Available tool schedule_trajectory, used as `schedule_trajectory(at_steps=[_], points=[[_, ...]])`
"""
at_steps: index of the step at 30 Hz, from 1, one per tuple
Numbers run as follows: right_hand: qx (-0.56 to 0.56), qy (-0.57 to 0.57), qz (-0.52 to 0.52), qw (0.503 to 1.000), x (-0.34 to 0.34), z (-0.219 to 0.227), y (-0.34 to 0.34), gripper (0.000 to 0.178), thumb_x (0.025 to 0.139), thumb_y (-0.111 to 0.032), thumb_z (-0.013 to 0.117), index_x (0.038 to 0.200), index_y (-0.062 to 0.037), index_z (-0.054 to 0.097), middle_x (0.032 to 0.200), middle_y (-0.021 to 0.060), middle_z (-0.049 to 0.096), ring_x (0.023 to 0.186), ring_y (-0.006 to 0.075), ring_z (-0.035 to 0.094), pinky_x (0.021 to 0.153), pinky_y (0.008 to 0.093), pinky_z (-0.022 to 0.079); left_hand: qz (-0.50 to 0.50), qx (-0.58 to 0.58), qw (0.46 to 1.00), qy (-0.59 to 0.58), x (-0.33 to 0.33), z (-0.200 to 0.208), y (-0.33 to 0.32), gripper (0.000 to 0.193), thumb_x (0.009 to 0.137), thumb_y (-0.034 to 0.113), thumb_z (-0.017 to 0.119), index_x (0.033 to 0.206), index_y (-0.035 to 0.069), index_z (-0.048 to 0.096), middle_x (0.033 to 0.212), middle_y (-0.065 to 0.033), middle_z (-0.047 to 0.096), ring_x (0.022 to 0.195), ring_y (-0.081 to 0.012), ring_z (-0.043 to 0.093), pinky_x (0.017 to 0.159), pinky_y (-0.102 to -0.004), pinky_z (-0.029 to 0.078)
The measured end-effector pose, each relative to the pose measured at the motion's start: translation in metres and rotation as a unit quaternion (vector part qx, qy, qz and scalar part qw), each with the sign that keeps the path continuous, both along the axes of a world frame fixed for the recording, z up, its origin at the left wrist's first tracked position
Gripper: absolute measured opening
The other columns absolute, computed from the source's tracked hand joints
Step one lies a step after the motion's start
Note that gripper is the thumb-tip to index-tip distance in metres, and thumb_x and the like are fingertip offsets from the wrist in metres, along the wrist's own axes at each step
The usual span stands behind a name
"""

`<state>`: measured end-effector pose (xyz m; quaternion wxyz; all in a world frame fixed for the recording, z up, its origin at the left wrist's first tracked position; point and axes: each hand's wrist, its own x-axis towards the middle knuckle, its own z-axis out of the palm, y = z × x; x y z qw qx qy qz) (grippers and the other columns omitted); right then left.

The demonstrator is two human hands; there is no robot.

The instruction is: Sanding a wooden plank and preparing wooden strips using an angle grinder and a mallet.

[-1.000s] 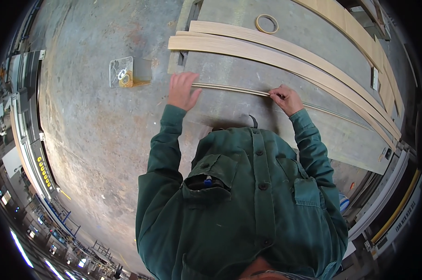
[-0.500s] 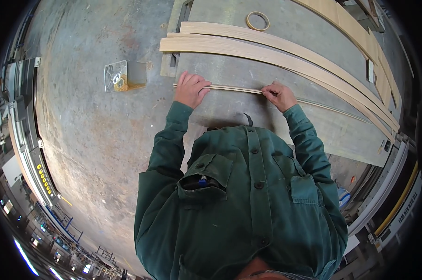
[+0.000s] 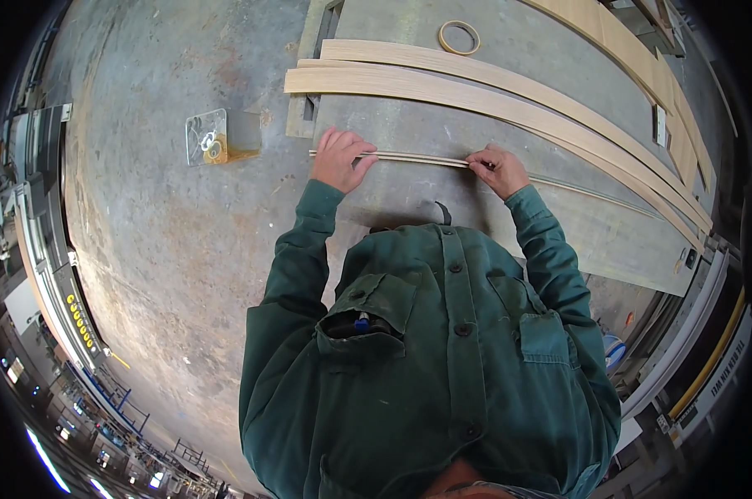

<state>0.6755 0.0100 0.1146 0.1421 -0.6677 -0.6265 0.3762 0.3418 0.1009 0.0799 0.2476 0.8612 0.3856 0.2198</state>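
Note:
Long thin wooden strips (image 3: pixel 421 158) run sideways over the grey bench top (image 3: pixel 442 195), lying close together. My left hand (image 3: pixel 341 158) is closed on them close to their left end, thumb and fingers pinching from either side. Further right, my right hand (image 3: pixel 496 170) pinches the same strips between thumb and fingers. Past my right hand the strips carry on toward the right end of the bench. How many strips there are is too fine to make out.
Beyond my hands lie wide pale wooden boards (image 3: pixel 392 83), with a roll of tape (image 3: pixel 459 37) behind them. A clear container (image 3: pixel 218 137) with rolls inside stands at left. More wooden panels (image 3: pixel 625 50) are at far right, and machinery (image 3: pixel 700 349) at the right edge.

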Motion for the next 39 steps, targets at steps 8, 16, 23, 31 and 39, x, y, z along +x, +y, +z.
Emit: schedule_trajectory(at_steps=[8, 16, 23, 31, 39], points=[[-0.002, -0.003, 0.005, 1.000, 0.001, 0.000, 0.001, 0.015, 0.084, -0.019, 0.062, 0.093, -0.0112, 0.070, 0.083, 0.0094, 0.062, 0.077, 0.0296, 0.062, 0.068, 0.0363, 0.049, 0.014, -0.025, 0.999, -0.017, 0.003, -0.003, 0.000, 0.008, 0.081, 0.021, 0.066, 0.085, 0.014, 0.067, 0.085, -0.0032, 0.056, 0.091, -0.0235, 0.055, 0.103, -0.0465, 0.032], [-0.002, 0.006, -0.003, 1.000, 0.002, -0.005, -0.001, 0.015, 0.085, -0.020, 0.062, 0.094, -0.0116, 0.071, 0.083, 0.0097, 0.062, 0.077, 0.0299, 0.062, 0.068, 0.0365, 0.049, 0.024, -0.034, 0.999, -0.035, 0.008, -0.004, -0.001, 0.006, 0.080, 0.020, 0.066, 0.082, 0.014, 0.065, 0.084, -0.0038, 0.055, 0.090, -0.0248, 0.055, 0.101, -0.0458, 0.033], [-0.008, 0.004, 0.003, 1.000, 0.001, -0.005, 0.000, 0.015, 0.084, -0.021, 0.062, 0.094, -0.0128, 0.071, 0.083, 0.0096, 0.062, 0.078, 0.0298, 0.061, 0.068, 0.0371, 0.049, 0.034, -0.034, 0.998, -0.040, 0.010, -0.006, -0.001, 0.007, 0.078, 0.020, 0.067, 0.081, 0.015, 0.064, 0.084, -0.0031, 0.055, 0.090, -0.0244, 0.055, 0.100, -0.0451, 0.033], [-0.001, -0.008, 0.010, 1.000, 0.002, -0.005, -0.001, 0.015, 0.085, -0.021, 0.063, 0.094, -0.0129, 0.070, 0.084, 0.0096, 0.062, 0.079, 0.0301, 0.061, 0.069, 0.0375, 0.050, 0.044, -0.023, 0.998, -0.037, 0.021, -0.006, -0.007, 0.007, 0.078, 0.021, 0.068, 0.081, 0.016, 0.064, 0.085, -0.0025, 0.055, 0.091, -0.0237, 0.055, 0.101, -0.0456, 0.031], [0.001, -0.004, 0.014, 1.000, 0.002, -0.006, -0.001, 0.014, 0.085, -0.021, 0.063, 0.094, -0.0127, 0.070, 0.085, 0.0099, 0.062, 0.079, 0.0303, 0.062, 0.070, 0.0377, 0.050, 0.006, -0.038, 0.998, -0.043, 0.039, -0.007, -0.013, 0.011, 0.078, 0.022, 0.068, 0.087, 0.017, 0.068, 0.085, -0.0019, 0.055, 0.091, -0.0228, 0.055, 0.102, -0.0462, 0.031]])
